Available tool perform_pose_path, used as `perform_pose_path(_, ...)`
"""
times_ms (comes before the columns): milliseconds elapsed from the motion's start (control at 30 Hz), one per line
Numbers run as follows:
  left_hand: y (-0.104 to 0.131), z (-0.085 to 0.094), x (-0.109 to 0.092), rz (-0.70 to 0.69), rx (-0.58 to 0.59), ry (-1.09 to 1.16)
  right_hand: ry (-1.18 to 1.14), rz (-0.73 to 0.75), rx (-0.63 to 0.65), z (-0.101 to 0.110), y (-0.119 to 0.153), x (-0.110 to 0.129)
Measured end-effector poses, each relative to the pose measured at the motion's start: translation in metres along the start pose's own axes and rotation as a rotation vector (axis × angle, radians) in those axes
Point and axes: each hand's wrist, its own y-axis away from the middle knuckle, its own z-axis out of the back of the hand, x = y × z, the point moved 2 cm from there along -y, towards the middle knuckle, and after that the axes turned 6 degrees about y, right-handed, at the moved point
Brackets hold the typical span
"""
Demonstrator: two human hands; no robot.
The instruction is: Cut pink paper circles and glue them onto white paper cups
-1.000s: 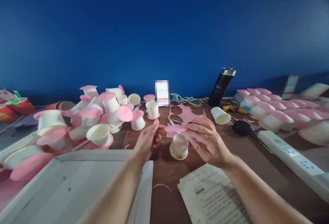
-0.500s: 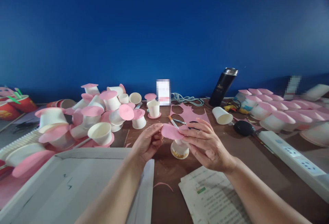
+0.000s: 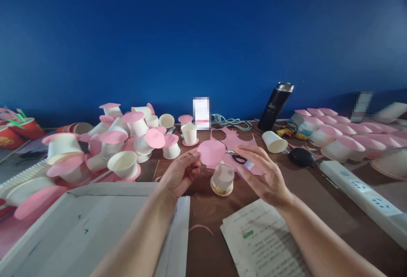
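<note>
My left hand [image 3: 182, 171] pinches the left edge of a pink paper disc [image 3: 211, 152], whose face is tilted toward me. To its right, my right hand [image 3: 262, 173] is open with fingers spread and off the disc. Below the disc an upside-down white paper cup [image 3: 222, 179] stands on the table, with a yellowish-brown band near its rim. Behind my right hand lie black-handled scissors [image 3: 238, 158], partly hidden, on a cut-out pink sheet [image 3: 232, 137].
Paper cups with pink discs [image 3: 133, 118] crowd the left, with more [image 3: 348, 143] at the right. A grey-white tray [image 3: 127, 192] and printed papers [image 3: 254, 239] lie in front. A black bottle [image 3: 276, 106], a tipped cup [image 3: 275, 142] and a power strip [image 3: 365, 196] stand rightward.
My right hand has let go of the pink disc and moved slightly right, its fingers spreading. The disc, still in my left hand, has tilted up to show its full face.
</note>
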Motion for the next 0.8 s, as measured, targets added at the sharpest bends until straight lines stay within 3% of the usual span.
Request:
perform_pose_path(133, 0.0, 0.0, -0.007, -0.036, 0.041, 0.098, 0.018, -0.278, 0.245, -0.01, 0.004, -0.012)
perform_pose_path(200, 0.001, -0.002, -0.009, -0.029, 0.052, 0.139, 0.015, -0.336, 0.389, -0.019, 0.007, -0.014)
perform_pose_path(267, 0.002, -0.003, -0.009, -0.022, 0.053, 0.151, 0.007, -0.357, 0.445, -0.026, 0.008, -0.014)
perform_pose_path(633, 0.003, -0.004, 0.0, 0.028, 0.043, -0.053, -0.251, -0.409, 0.401, -0.048, 0.011, 0.0)
perform_pose_path(800, 0.0, 0.004, -0.001, -0.013, -0.037, -0.185, -0.376, -0.454, 0.308, -0.042, 0.007, -0.003)
